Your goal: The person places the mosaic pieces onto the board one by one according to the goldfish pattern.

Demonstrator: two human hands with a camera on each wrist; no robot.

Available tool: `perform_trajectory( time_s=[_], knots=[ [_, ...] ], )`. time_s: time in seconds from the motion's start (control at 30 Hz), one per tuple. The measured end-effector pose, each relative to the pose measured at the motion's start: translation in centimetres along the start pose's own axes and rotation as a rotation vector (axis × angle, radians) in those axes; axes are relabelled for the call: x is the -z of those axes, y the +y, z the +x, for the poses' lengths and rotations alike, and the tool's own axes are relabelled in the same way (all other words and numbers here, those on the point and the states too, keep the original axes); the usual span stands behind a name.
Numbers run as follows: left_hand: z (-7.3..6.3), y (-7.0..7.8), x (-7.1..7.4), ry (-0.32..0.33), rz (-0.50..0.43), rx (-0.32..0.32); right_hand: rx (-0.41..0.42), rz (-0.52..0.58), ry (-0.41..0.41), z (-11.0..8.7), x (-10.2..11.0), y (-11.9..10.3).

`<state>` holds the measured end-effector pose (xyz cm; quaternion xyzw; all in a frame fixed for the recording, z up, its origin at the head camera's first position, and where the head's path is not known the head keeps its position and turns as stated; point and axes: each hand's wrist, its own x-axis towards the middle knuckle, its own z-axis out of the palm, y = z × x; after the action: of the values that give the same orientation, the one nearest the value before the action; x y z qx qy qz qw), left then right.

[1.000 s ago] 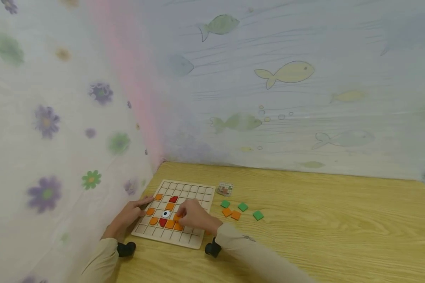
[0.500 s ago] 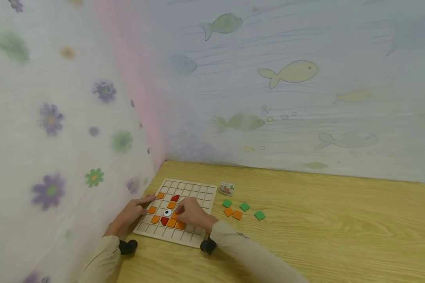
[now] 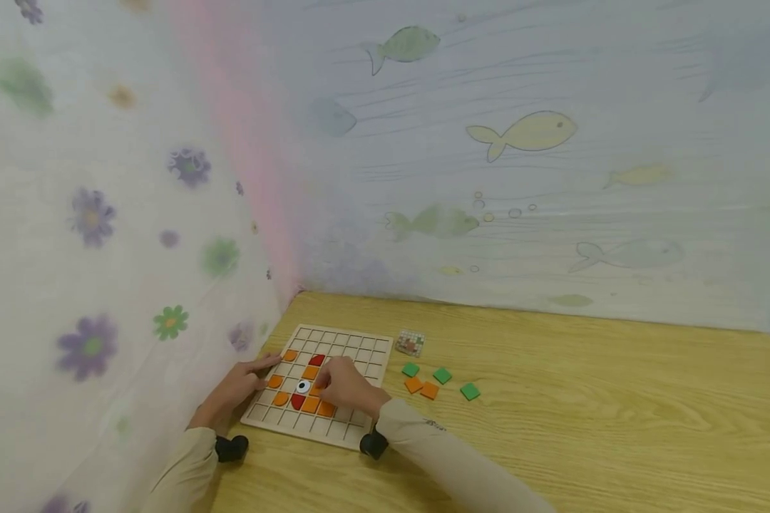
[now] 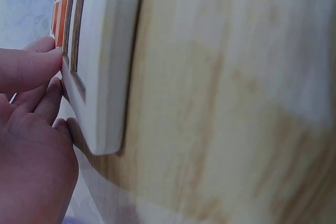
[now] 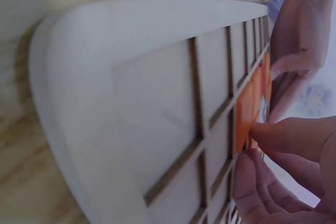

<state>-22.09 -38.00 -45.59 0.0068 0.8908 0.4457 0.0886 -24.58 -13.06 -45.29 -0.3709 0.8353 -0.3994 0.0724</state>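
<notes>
A pale wooden grid board lies on the table. My left hand is at its left side, its thumb and fingers touching the edge with nothing gripped. My right hand is over the middle of the board and pinches an orange tile between thumb and fingertips, partly hidden by them. Beside that tile sits a white eye disc. Below the disc are a red rounded piece and an orange square. More orange pieces and another red piece lie in other cells.
Right of the board, green tiles and orange tiles lie loose on the wooden table. A small pattern card is near the board's far right corner. Printed walls rise at the left and the back.
The view has shifted slightly. My right hand has eased a little to the left at the orange tile, its wrist moving closer to the board. My left hand keeps its place at the edge.
</notes>
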Motion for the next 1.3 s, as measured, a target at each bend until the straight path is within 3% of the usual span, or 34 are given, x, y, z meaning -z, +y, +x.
perform_trajectory(
  time_s=[0.47,0.77,0.97,1.3],
  knots=[
    [0.1,0.1,-0.1,-0.001,-0.005,0.005,-0.007,0.010,-0.137,-2.3,3.8,0.8],
    [0.0,0.3,-0.1,-0.002,-0.007,0.004,0.079,-0.011,-0.124,-5.1,7.0,1.9],
    [0.0,0.3,-0.1,-0.005,-0.016,0.010,0.062,-0.008,-0.125,-7.1,8.9,3.0],
    [0.2,-0.1,-0.1,0.000,-0.006,0.020,0.092,-0.108,-0.085,-9.6,11.2,5.1]
  ],
)
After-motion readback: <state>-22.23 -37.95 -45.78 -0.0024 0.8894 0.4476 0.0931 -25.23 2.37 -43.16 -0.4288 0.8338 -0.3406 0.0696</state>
